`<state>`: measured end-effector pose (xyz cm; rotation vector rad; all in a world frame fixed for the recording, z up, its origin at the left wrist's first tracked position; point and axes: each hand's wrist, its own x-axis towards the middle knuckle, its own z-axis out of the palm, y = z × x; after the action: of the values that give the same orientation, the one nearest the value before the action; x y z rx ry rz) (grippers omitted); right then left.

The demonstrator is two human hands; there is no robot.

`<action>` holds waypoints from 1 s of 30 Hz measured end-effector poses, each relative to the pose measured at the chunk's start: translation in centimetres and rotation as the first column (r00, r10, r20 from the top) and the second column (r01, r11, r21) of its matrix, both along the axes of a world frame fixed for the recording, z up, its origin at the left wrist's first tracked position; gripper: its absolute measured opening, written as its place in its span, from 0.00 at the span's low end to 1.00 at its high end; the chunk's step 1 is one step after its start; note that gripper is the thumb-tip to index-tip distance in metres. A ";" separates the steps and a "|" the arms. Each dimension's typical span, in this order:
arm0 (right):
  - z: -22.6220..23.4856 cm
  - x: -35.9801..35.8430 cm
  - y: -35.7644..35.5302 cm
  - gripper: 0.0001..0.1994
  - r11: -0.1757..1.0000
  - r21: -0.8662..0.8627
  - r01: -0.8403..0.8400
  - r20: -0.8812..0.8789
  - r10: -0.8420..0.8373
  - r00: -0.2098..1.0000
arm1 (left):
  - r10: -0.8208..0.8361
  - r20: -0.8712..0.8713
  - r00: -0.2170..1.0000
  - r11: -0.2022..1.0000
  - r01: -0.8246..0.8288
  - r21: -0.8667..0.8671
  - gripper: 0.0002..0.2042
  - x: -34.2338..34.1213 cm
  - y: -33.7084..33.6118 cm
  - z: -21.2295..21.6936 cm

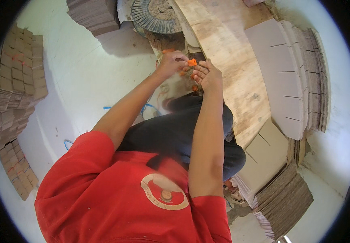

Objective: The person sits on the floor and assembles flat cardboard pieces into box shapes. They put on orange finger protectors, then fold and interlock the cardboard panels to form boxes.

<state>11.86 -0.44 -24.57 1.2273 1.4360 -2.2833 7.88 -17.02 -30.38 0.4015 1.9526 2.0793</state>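
My left hand pinches a small orange tube-like piece between thumb and fingertips; its exact kind is too small to tell. Close beside it on the right, my right hand is half curled with its palm turned toward the piece. Its fingers are apart and nothing shows in them. Under and behind both hands lie more orange scraps, partly hidden. A long wooden board runs just right of my right hand.
Slotted cardboard sheets stand stacked along the right, with another cardboard pile at lower right. Bundled cardboard stacks fill the left side. A ribbed black round object lies at the top. Blue strapping trails on the floor.
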 end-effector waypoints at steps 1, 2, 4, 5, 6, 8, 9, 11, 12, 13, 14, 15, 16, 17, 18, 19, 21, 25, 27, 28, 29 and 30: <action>1.4 0.4 -0.1 0.18 1.000 0.002 0.000 -0.056 0.000 0.998 | -0.056 0.053 0.997 0.997 0.053 0.055 0.05 0.0 0.0 1.3; 2.7 0.8 -0.3 0.19 1.000 -0.002 -0.022 -0.097 0.022 0.995 | -0.113 0.105 0.988 0.989 0.102 0.111 0.05 0.1 -0.1 2.4; 4.6 1.8 -0.4 0.20 0.998 -0.002 -0.062 -0.179 0.060 0.982 | -0.153 0.077 0.985 0.982 0.142 0.127 0.04 0.3 0.1 4.5; 5.2 2.4 -0.3 0.19 0.997 -0.003 -0.076 -0.206 0.074 0.976 | -0.175 0.062 0.983 0.977 0.166 0.135 0.04 0.4 0.4 5.4; 5.6 2.9 -0.1 0.18 0.996 -0.003 -0.090 -0.234 0.087 0.968 | -0.205 0.061 0.977 0.974 0.197 0.112 0.04 0.5 0.5 6.2; 6.5 4.1 0.0 0.16 0.994 0.019 -0.105 -0.281 0.106 0.954 | -0.258 0.054 0.965 0.965 0.255 0.063 0.03 0.6 0.7 7.5; 6.8 4.8 0.0 0.15 0.994 0.041 -0.104 -0.299 0.111 0.948 | -0.297 0.038 0.954 0.954 0.295 0.059 0.03 0.7 0.9 7.7; 7.0 5.9 0.3 0.13 0.992 0.082 -0.092 -0.345 0.115 0.932 | -0.376 0.008 0.926 0.926 0.376 0.046 0.03 0.8 1.3 8.4; 6.9 6.4 0.5 0.12 0.991 0.102 -0.085 -0.372 0.118 0.921 | -0.395 0.008 0.919 0.918 0.394 0.045 0.03 1.0 1.5 8.7; 7.0 6.8 0.6 0.10 0.990 0.120 -0.078 -0.399 0.120 0.909 | -0.413 0.010 0.911 0.910 0.412 0.042 0.03 1.3 1.6 9.3; 7.3 7.3 0.6 0.10 0.992 0.117 -0.054 -0.402 0.097 0.910 | -0.429 0.011 0.903 0.903 0.429 0.040 0.03 1.5 1.7 9.8; 7.7 7.7 0.6 0.09 0.993 0.113 -0.031 -0.406 0.075 0.911 | -0.425 -0.009 0.905 0.905 0.425 0.021 0.03 1.6 1.8 10.0; 8.1 8.0 0.4 0.08 0.994 0.108 -0.011 -0.409 0.055 0.911 | -0.418 -0.029 0.908 0.908 0.418 0.003 0.03 1.7 1.8 10.1; 8.6 8.2 0.2 0.08 0.997 0.075 -0.009 -0.404 0.039 0.914 | -0.409 -0.049 0.911 0.912 0.409 -0.016 0.03 1.7 1.8 10.3; 9.2 8.3 0.0 0.07 0.999 0.042 -0.008 -0.399 0.024 0.917 | -0.411 -0.058 0.910 0.912 0.410 -0.031 0.03 1.9 1.9 10.4; 9.6 8.4 -0.2 0.06 1.000 0.008 -0.003 -0.393 0.006 0.920 | -0.416 -0.065 0.907 0.909 0.414 -0.047 0.03 2.0 2.0 10.5; 9.1 8.7 -0.2 0.06 0.998 0.062 0.003 -0.409 0.022 0.912 | -0.425 -0.075 0.902 0.905 0.422 -0.055 0.03 2.2 2.1 10.8; 9.1 8.9 -0.5 0.05 0.993 0.116 0.037 -0.430 0.017 0.903 | -0.238 -0.213 0.948 0.970 0.242 -0.005 0.05 2.7 2.4 11.5; 9.7 9.0 -1.0 0.05 0.988 0.117 0.105 -0.461 -0.039 0.887 | -0.035 -0.273 0.961 0.997 0.052 0.053 0.06 3.4 2.5 12.1; 9.8 9.2 -1.0 0.04 0.981 0.120 0.152 -0.476 -0.077 0.876 | 0.051 -0.266 0.963 0.996 -0.029 0.087 0.07 3.9 2.8 12.2; 9.8 9.3 -1.0 0.04 0.974 0.140 0.180 -0.482 -0.092 0.871 | 0.136 -0.255 0.957 0.987 -0.108 0.120 0.07 4.4 3.0 12.3; 9.8 9.4 -0.9 0.03 0.965 0.160 0.209 -0.488 -0.107 0.866 | 0.050 -0.217 0.975 0.997 -0.037 0.064 0.07 4.9 3.0 12.3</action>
<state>21.30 -1.37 -14.81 0.8882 1.8354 -2.7462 12.78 -13.99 -18.07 0.6293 2.0387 2.2076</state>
